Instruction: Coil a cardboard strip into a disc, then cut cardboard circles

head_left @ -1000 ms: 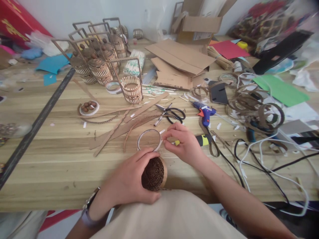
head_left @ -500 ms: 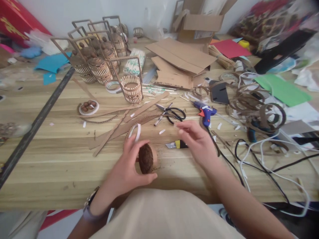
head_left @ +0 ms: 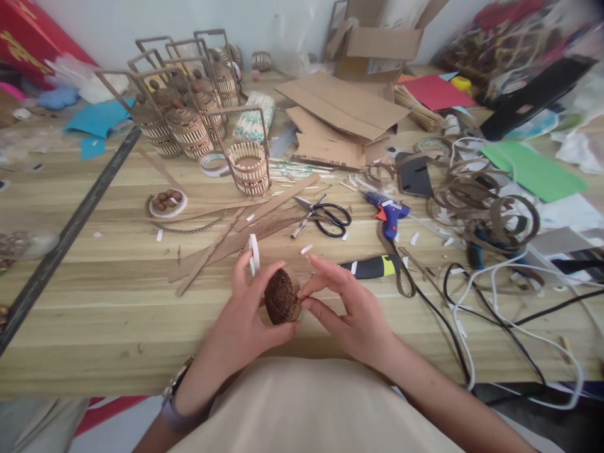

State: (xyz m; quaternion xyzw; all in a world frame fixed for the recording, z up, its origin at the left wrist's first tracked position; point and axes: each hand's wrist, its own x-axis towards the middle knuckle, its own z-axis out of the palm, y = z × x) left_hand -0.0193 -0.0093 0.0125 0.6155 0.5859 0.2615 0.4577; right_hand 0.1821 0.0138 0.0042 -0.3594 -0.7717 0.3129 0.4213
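Left hand [head_left: 245, 318]: is gripping one rolled cardboard disc [head_left: 280, 297] between thumb and fingers, low over the near part of the wooden table [head_left: 117, 314]; one white tape ring [head_left: 254, 253] is standing on edge against its fingertips.
Right hand [head_left: 346, 311]: is pinching the disc's right rim with thumb and forefinger.
Wristwatch [head_left: 177, 380]: one, sitting on the left wrist.
Cutting tools: one pair of scissors [head_left: 324, 218] and one black-and-yellow knife [head_left: 375, 267] are lying just beyond the hands.
Glue gun [head_left: 389, 212]: one, blue, lying right of the scissors.
Baskets [head_left: 189, 133]: at least five are standing at the far left; one open basket [head_left: 250, 167] is standing nearest.
Cardboard box [head_left: 377, 45]: one, standing open at the back; its label is showing too small to read.
Red box [head_left: 21, 38]: one, showing gold writing that is too blurred to read.
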